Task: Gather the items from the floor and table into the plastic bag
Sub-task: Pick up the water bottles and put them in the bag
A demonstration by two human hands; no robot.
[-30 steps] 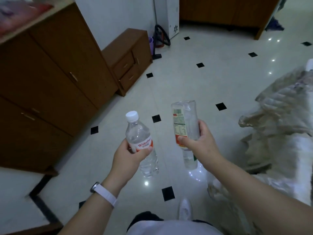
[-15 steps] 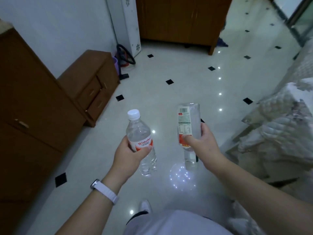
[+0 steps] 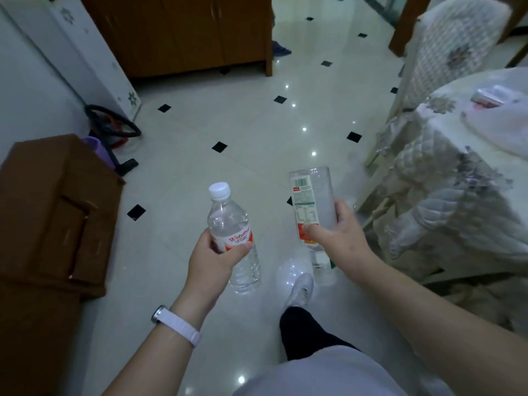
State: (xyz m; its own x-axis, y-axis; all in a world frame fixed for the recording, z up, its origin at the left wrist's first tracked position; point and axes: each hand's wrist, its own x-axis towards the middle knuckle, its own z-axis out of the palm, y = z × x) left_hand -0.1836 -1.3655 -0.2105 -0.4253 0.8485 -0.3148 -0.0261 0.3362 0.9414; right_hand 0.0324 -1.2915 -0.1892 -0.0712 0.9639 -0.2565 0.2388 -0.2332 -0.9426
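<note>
My left hand point(image 3: 213, 257) grips a clear water bottle point(image 3: 228, 218) with a white cap and a red-and-white label, held upright above the tiled floor. A second clear bottle point(image 3: 313, 207) with a printed label is upside down in the grip of my right hand point(image 3: 334, 237), its base pointing up. At the right stands a table point(image 3: 445, 178) under a quilted cover. A white plastic bag point(image 3: 497, 130) lies on it, and a small red-and-clear packet point(image 3: 490, 97) sits beyond the bag.
A brown drawer cabinet point(image 3: 54, 212) stands at the left, with a purple bin and a black hose behind it. A tall wooden cupboard point(image 3: 183, 32) is at the back. A covered chair point(image 3: 451, 44) is by the table. My foot point(image 3: 300, 290) steps on the glossy tiled floor.
The view has swung to the right and moved forward, bringing the covered table with the bag on it into sight. Both hands still hold their bottles the same way.
</note>
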